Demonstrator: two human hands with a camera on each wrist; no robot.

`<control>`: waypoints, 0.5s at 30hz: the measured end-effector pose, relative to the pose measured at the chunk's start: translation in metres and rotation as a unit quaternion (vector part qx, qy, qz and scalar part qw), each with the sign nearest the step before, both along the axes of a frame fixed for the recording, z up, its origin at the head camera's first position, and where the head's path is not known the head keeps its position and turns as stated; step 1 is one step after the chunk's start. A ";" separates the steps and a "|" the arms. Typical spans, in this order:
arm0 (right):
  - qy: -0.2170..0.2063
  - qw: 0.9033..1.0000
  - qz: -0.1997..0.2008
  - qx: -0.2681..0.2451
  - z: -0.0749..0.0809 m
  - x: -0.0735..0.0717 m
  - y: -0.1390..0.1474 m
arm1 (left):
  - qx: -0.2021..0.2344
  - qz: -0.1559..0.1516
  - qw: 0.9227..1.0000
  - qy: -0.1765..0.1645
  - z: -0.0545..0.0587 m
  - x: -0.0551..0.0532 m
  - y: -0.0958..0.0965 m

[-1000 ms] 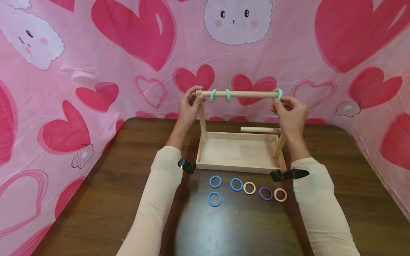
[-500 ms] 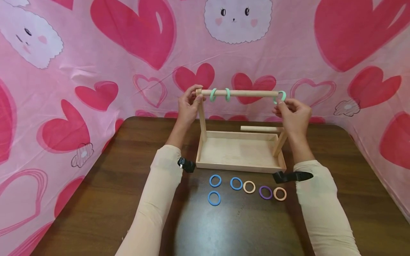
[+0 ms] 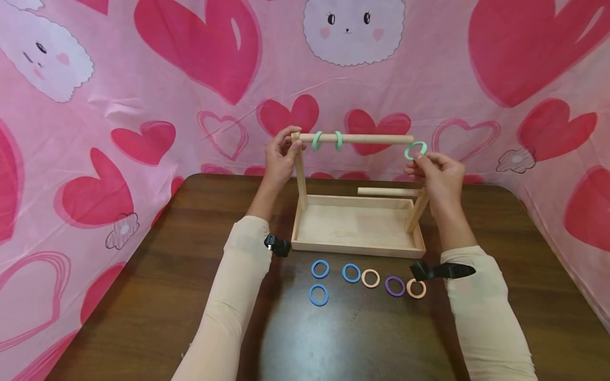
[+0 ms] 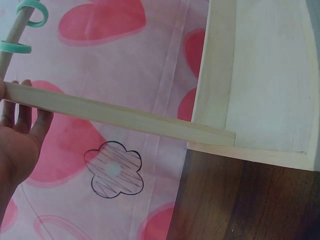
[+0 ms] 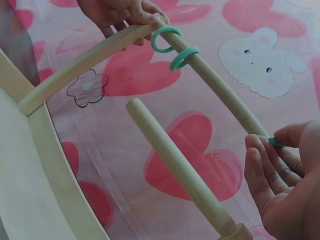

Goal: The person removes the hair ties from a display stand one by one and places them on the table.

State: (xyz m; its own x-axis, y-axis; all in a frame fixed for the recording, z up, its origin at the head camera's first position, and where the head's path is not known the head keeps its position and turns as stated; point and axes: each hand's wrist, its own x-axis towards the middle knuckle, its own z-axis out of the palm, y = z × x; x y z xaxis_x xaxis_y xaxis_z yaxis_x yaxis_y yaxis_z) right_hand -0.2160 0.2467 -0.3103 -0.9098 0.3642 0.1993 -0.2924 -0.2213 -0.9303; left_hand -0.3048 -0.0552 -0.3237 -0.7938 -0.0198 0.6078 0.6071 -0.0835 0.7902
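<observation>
My left hand (image 3: 281, 159) grips the top of the left post (image 3: 302, 182) of a wooden stand, where the upper rod (image 3: 376, 139) joins it. Two mint-green rings (image 3: 339, 141) hang around that rod near the post. At the rod's free right end, my right hand (image 3: 445, 182) pinches a third mint-green ring (image 3: 423, 146) between thumb and fingers. This ring appears just off the rod's tip in the head view; the fingers mostly hide it in the right wrist view. A shorter lower rod (image 5: 180, 167) points left from the right post (image 3: 416, 214).
The stand's shallow wooden tray (image 3: 352, 250) rests on the dark table (image 3: 214, 201). In front of it lie several blue rings (image 3: 326, 273), two peach rings (image 3: 364, 283) and a purple ring (image 3: 388, 288). A pink heart-patterned cloth (image 3: 429, 79) hangs behind.
My right hand has drawn the mint-green ring rightward, from around the rod's end to just beyond the tip, and tilted it. My left hand stays at the post.
</observation>
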 end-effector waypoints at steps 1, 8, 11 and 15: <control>-0.001 1.000 0.005 -0.005 0.000 0.001 0.000 | 0.001 0.000 1.000 -0.001 0.000 0.000 0.000; 0.018 0.998 0.051 -0.044 -0.006 0.010 0.002 | 0.001 -0.001 1.000 -0.004 0.001 0.002 0.000; 0.018 0.997 0.064 -0.050 -0.011 0.014 0.004 | 0.000 -0.001 1.000 -0.003 0.001 0.002 0.000; 0.016 0.994 0.089 -0.053 -0.017 0.018 0.007 | -0.003 0.002 1.000 -0.003 0.001 0.002 0.000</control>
